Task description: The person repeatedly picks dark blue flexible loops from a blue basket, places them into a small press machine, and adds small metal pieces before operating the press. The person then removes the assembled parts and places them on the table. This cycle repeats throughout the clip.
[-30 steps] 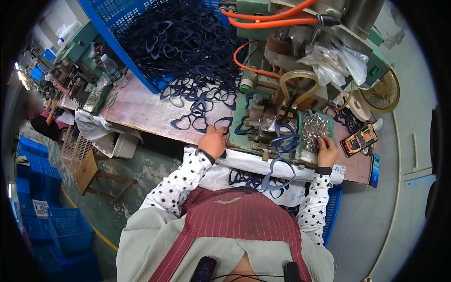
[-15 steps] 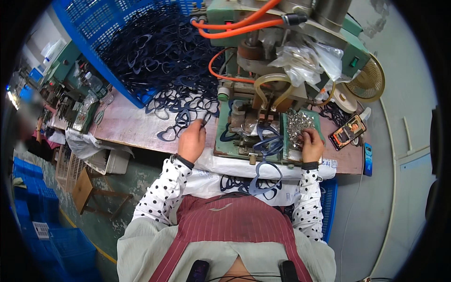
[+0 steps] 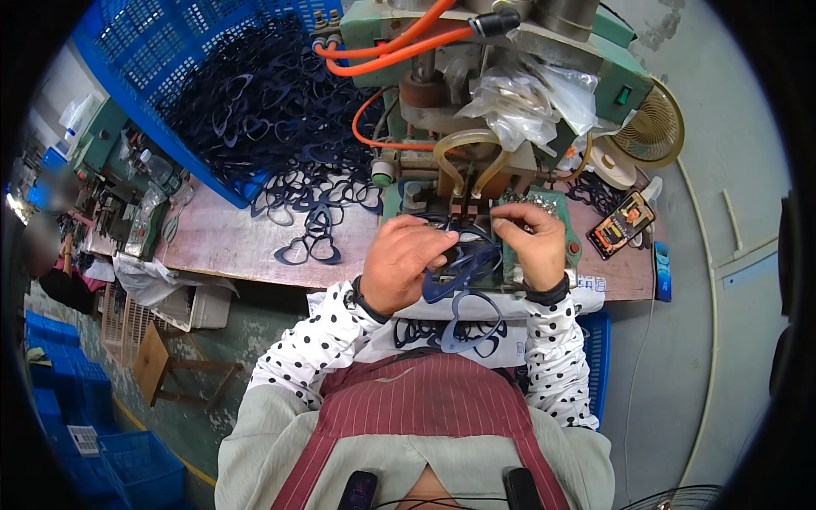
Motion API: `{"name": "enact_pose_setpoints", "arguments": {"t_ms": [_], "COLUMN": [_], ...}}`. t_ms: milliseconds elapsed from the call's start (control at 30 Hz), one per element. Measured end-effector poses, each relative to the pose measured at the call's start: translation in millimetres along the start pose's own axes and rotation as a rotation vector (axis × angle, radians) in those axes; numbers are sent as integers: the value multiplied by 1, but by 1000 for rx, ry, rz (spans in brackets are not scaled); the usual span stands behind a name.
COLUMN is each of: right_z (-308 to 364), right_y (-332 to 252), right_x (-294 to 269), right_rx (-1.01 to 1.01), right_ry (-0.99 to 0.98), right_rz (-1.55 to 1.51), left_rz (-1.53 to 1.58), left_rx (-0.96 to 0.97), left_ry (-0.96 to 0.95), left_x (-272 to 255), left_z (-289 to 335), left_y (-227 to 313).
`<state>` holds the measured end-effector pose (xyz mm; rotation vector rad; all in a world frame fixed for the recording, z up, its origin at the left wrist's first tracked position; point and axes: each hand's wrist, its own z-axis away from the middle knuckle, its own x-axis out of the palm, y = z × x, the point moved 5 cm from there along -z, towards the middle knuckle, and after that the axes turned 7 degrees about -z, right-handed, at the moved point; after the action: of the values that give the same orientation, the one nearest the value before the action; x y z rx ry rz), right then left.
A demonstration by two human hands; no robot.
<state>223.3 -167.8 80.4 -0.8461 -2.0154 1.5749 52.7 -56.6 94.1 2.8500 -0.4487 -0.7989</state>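
In front of the green press [image 3: 619, 100], my left hand [image 3: 399, 265] is bent with its fingers closed on a dark blue eyeglass frame front, mostly hidden by the hand and the tooling. Across from it, my right hand [image 3: 535, 246] pinches thumb and forefinger together beside the tooling; anything between them is too small to make out. Several blue frame fronts hang from the press, the lowest frame front [image 3: 455, 342] reaching below the table edge. Partly behind my right hand is a tray of small shiny metal parts [image 3: 546, 202].
A large blue basket [image 3: 127, 93] heaped with dark frame fronts [image 3: 255, 93] stands at the back left. More loose frame fronts [image 3: 319, 223] lie on the table. To the right are a phone [image 3: 625, 224] and a fan [image 3: 650, 126]. A wooden stool [image 3: 153, 361] stands at the lower left.
My left hand has moved right from the loose frame fronts to the press. My right hand has left the metal parts and moved left to the tooling. The view has shifted slightly.
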Motion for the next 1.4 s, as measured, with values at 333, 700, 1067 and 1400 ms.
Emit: {"name": "enact_pose_setpoints", "arguments": {"t_ms": [333, 700, 1067, 1400], "right_z": [-9, 1, 2, 28], "right_y": [18, 24, 65, 102], "right_x": [34, 34, -85, -143], "right_rx": [12, -10, -182, -111], "right_ry": [29, 160, 515, 436], "right_rz": [-183, -167, 413, 472], "left_rz": [-12, -4, 218, 153], "left_rx": [-18, 80, 315, 288], "left_ry": [106, 43, -269, -316], "left_x": [-34, -26, 35, 41], "left_z": [-1, -17, 10, 17], "left_y": [-2, -2, 26, 22]}}
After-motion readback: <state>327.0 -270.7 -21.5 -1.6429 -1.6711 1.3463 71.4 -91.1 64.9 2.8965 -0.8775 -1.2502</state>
